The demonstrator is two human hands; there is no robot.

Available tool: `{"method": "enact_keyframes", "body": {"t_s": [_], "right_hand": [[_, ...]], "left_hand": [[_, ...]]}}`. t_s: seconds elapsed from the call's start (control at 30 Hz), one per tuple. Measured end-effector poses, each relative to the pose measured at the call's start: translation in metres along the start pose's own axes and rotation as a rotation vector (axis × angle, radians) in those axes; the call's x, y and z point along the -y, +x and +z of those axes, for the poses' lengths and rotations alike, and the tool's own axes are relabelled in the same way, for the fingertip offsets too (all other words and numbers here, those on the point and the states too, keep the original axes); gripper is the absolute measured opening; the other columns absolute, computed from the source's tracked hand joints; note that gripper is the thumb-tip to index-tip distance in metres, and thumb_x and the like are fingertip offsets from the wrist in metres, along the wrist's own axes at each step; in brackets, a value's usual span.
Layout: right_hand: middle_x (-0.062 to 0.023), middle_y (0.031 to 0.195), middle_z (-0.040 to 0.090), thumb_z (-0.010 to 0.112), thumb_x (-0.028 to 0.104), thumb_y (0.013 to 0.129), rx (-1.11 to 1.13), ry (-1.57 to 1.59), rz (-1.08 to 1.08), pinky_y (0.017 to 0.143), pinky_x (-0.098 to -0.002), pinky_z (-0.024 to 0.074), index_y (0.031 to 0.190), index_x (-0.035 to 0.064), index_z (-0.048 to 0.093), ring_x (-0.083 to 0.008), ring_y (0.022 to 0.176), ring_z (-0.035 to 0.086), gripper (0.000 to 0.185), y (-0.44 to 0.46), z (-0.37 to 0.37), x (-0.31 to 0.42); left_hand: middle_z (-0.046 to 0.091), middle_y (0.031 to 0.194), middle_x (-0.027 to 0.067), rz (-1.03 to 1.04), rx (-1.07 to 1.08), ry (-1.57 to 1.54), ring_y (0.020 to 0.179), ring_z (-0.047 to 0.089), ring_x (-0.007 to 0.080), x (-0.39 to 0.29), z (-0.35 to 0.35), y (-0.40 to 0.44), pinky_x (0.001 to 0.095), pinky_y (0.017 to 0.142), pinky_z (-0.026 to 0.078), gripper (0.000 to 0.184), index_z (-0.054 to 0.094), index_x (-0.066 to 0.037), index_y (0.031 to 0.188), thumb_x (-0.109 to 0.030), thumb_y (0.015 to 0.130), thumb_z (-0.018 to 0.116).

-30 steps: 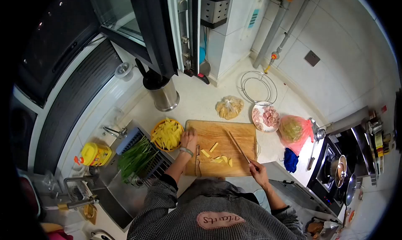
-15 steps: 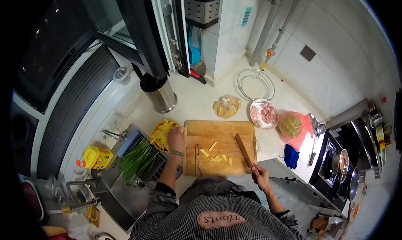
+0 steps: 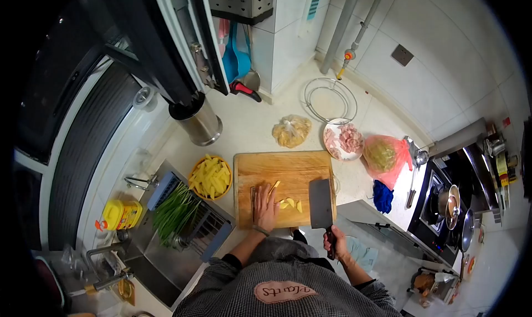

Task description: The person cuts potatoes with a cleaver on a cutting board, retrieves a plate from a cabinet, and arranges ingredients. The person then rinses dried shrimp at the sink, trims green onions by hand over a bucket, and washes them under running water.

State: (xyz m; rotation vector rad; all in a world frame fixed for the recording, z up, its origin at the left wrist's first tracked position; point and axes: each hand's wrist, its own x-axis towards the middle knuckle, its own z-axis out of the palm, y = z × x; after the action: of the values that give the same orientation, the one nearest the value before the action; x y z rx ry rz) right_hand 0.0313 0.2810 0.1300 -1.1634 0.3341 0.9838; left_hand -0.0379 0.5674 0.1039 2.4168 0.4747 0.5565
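Note:
My right hand (image 3: 338, 245) is wrapped round the dark handle of a cleaver (image 3: 320, 202), whose broad blade lies flat over the right side of the wooden cutting board (image 3: 288, 167). On the board's lower left, my left hand (image 3: 266, 210) reaches forward with its fingers stretched out over some pale yellow cut strips. More yellow pieces (image 3: 290, 203), which look like potato, lie just right of it. Beyond the board's left edge, a yellow bowl (image 3: 229, 190) holds a heap of similar strips (image 3: 210, 176).
Behind the board stand a tied plastic bag (image 3: 292, 131), a plate of cut meat (image 3: 350, 138) and a wire rack (image 3: 354, 104). A pink bag (image 3: 385, 153) sits near the stove (image 3: 429, 206). Green stalks (image 3: 176, 213) lie over the sink (image 3: 166, 261) at left.
My left hand has moved from the yellow bowl onto the board's strips. The cleaver has turned from edge-on to showing its broad side. The view has shifted slightly.

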Motion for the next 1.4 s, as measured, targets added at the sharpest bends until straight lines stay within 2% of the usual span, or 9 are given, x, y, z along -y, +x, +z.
{"method": "enact_keyframes", "body": {"t_s": [0.07,0.5,0.63,0.8,1.03,1.1,1.23,1.33,1.4], "right_hand": [[-0.0054,0.064,0.048,0.047,0.047,0.090,0.066,0.033,0.034,0.038,-0.0257,0.0328,0.078,0.0076,0.046,-0.0131,0.044,0.040,0.041,0.008,-0.008,-0.018],[-0.0061,0.067,0.049,0.042,0.039,0.096,0.220,-0.003,0.033,0.038,-0.0253,0.0330,0.089,0.0087,0.048,-0.0132,0.046,0.042,0.032,0.053,0.109,-0.040],[-0.0060,0.067,0.050,0.045,0.038,0.096,0.293,0.063,0.116,0.038,-0.0257,0.0327,0.090,0.0091,0.049,-0.0134,0.046,0.042,0.029,0.040,0.134,-0.028],[-0.0071,0.065,0.049,0.045,0.039,0.095,0.346,-0.036,0.113,0.037,-0.0237,0.0303,0.085,0.0073,0.044,-0.0123,0.047,0.041,0.033,0.018,0.197,0.005],[-0.0059,0.066,0.049,0.045,0.038,0.095,0.420,-0.097,0.205,0.037,-0.0228,0.0300,0.086,0.0071,0.045,-0.0111,0.047,0.041,0.032,0.042,0.269,0.005],[-0.0054,0.066,0.049,0.047,0.038,0.094,0.438,-0.098,0.213,0.037,-0.0228,0.0298,0.085,0.0071,0.045,-0.0109,0.047,0.041,0.033,0.048,0.263,0.003],[-0.0039,0.065,0.051,0.052,0.035,0.092,0.312,-0.129,0.052,0.035,-0.0239,0.0297,0.079,0.0084,0.048,-0.0104,0.047,0.042,0.030,0.042,0.234,0.020],[-0.0049,0.067,0.055,0.052,0.031,0.092,0.224,-0.412,-0.181,0.042,-0.0265,0.0395,0.087,0.0037,0.057,-0.0136,0.054,0.051,0.028,0.050,0.176,0.032],[-0.0091,0.074,0.059,0.054,0.024,0.091,-0.056,-1.060,-0.777,0.058,-0.0300,0.0481,0.105,0.0005,0.060,-0.0194,0.066,0.059,0.027,0.049,0.144,0.038]], "left_hand": [[0.016,0.146,0.0242,-0.130,0.055,0.121,0.136,0.010,0.0438,-0.006,0.023,-0.004,0.0538,0.109,0.014,0.057,0.030,0.000,0.137,-0.031,0.092,0.046],[0.017,0.144,0.0257,-0.159,-0.055,0.019,0.133,0.018,0.0418,-0.011,0.028,0.004,0.0535,0.108,0.013,0.065,0.025,-0.007,0.142,-0.038,0.090,0.049],[0.018,0.145,0.0217,-0.217,-0.090,-0.248,0.133,0.018,0.0426,-0.015,0.003,0.007,0.0532,0.107,0.018,0.059,0.027,-0.007,0.141,-0.031,0.092,0.047],[0.026,0.141,0.0215,-0.156,-0.267,-0.159,0.130,0.025,0.0409,-0.020,-0.071,0.033,0.0480,0.106,0.023,0.047,0.031,0.000,0.138,-0.017,0.095,0.039],[0.029,0.140,0.0194,-0.148,-0.375,-0.087,0.129,0.030,0.0372,0.095,-0.118,0.057,0.0437,0.107,0.025,0.046,0.033,0.001,0.136,-0.014,0.094,0.041],[0.031,0.141,0.0206,-0.129,-0.241,0.105,0.131,0.028,0.0366,0.132,-0.115,0.050,0.0440,0.108,0.024,0.046,0.032,-0.003,0.137,-0.019,0.095,0.042],[0.032,0.141,0.0163,-0.129,-0.146,0.210,0.131,0.028,0.0346,0.137,-0.118,0.047,0.0449,0.109,0.021,0.050,0.033,-0.006,0.138,-0.018,0.092,0.048],[0.032,0.141,0.0145,-0.157,-0.220,0.357,0.132,0.027,0.0338,0.118,-0.122,0.045,0.0477,0.108,0.020,0.053,0.034,-0.007,0.137,-0.021,0.089,0.053],[0.032,0.142,0.0133,-0.120,-0.208,0.368,0.131,0.028,0.0325,0.095,-0.130,0.045,0.0480,0.108,0.021,0.055,0.037,-0.006,0.136,-0.022,0.087,0.056]]}}
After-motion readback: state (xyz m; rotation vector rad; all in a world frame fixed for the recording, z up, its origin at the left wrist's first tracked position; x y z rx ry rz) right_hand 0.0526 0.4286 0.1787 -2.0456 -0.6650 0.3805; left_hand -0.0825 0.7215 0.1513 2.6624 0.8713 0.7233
